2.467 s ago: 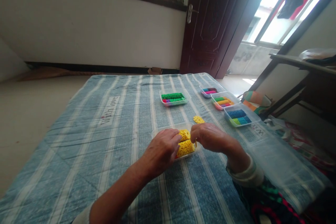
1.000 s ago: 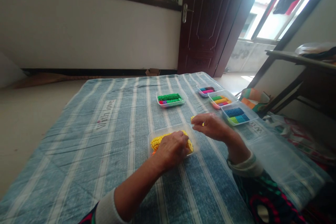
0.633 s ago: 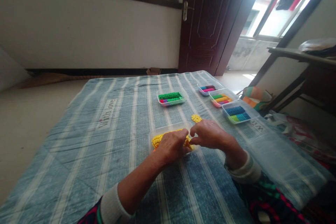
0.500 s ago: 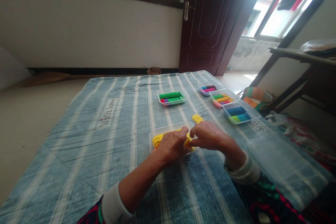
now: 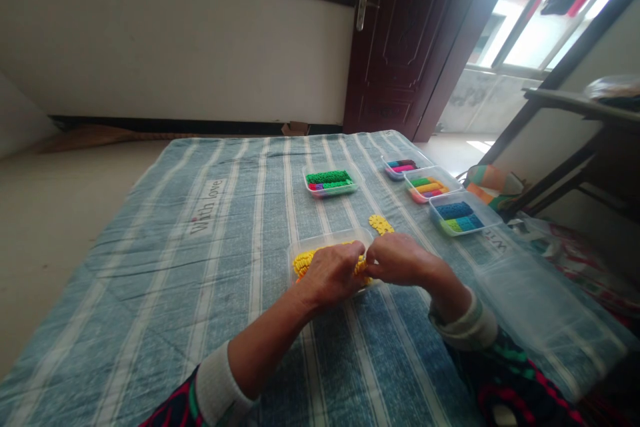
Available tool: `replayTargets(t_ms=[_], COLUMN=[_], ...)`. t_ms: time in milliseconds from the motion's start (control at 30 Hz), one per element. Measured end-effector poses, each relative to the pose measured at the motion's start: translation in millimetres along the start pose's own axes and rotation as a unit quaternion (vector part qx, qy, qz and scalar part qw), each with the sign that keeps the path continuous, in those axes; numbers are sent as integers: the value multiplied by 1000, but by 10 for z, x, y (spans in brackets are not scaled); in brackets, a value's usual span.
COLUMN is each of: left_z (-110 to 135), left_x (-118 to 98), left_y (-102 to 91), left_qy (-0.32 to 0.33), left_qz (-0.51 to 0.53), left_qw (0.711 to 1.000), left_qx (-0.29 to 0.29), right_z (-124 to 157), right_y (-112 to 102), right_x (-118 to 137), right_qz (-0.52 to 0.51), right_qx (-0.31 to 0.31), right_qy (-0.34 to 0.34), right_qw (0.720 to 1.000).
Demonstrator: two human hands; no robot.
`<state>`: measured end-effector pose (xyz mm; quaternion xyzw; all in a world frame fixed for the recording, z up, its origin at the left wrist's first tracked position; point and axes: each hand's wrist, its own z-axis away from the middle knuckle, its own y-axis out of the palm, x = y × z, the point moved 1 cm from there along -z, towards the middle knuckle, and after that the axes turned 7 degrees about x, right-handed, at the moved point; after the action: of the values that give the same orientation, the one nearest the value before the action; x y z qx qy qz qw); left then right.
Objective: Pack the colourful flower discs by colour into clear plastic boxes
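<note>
While our left hand (image 5: 333, 271) lies over the yellow notched discs (image 5: 304, 262) in the near clear plastic container (image 5: 320, 240), our right hand (image 5: 400, 258) works at its right end, fingers bent; we cannot tell whether either is clamped on a disc. Loose yellow discs (image 5: 381, 224) lie beyond, on the striped cloth (image 5: 225, 293).

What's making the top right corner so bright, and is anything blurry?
Head view, upper right: daylight glares through the window, hazing the door nearby; head view, right edge: the shelf looks stretched and soft; head view, middle: the left hand and right hand look clearer.
</note>
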<state>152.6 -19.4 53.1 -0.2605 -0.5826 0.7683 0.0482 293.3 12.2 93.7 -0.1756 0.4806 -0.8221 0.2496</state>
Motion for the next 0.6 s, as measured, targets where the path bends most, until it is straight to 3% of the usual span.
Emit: replayTargets(t_ms=[267,600], left_z=[-1,9], left_x=[47,62], left_y=[10,-10], left_qy=[48,61], left_qz=[11,-16], left_qw=[999,998], left_qx=[-2,5], right_z=[-11,17], right_y=[15,-11], right_x=[-2,38], right_qz=[0,-15], right_qx=[15,33], right_qy=[-21,10], right_qw=[1000,999])
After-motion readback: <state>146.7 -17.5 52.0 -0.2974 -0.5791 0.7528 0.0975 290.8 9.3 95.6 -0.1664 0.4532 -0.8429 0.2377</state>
